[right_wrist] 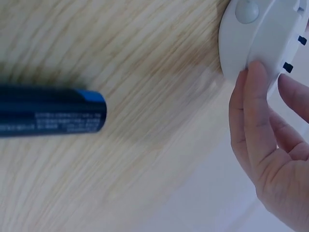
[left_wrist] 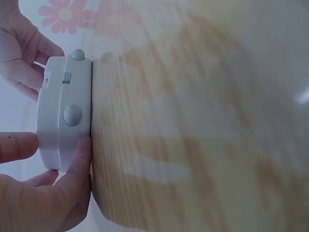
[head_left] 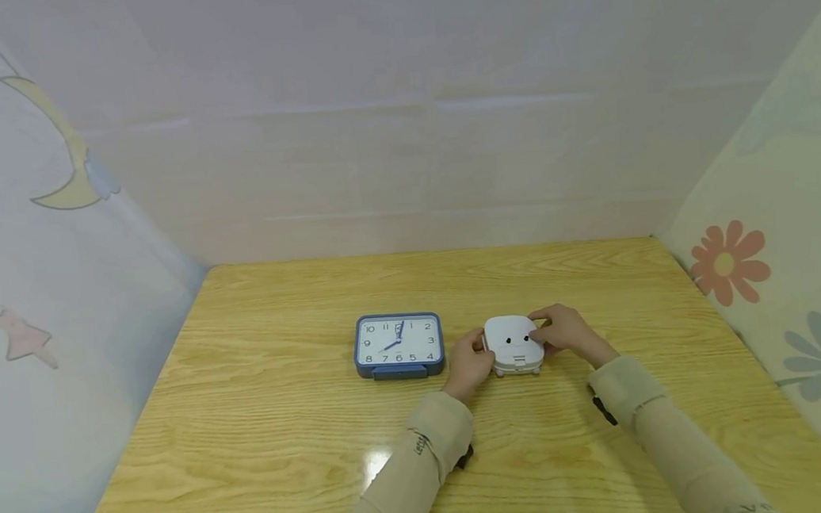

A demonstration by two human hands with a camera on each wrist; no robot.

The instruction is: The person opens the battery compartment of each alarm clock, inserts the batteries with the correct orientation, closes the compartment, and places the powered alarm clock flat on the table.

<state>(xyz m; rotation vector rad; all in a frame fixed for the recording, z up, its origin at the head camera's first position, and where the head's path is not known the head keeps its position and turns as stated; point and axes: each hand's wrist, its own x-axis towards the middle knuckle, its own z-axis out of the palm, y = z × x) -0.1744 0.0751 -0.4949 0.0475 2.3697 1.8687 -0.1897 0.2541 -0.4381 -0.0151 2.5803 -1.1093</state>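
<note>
A small white case with two black dots on its lid, a front latch and little round feet sits on the wooden table, its lid down. My left hand holds its left side. In the left wrist view the left fingers touch the case's side close to the tabletop. On the opposite side, my right hand grips the case. The right wrist view has the right fingers against the side wall and the thumb near the lid's edge. What is inside the case is hidden.
A blue-framed clock with a white face lies left of the case. A dark cylinder with small white print appears in the right wrist view. Patterned cloth walls border the wooden table at the back and sides.
</note>
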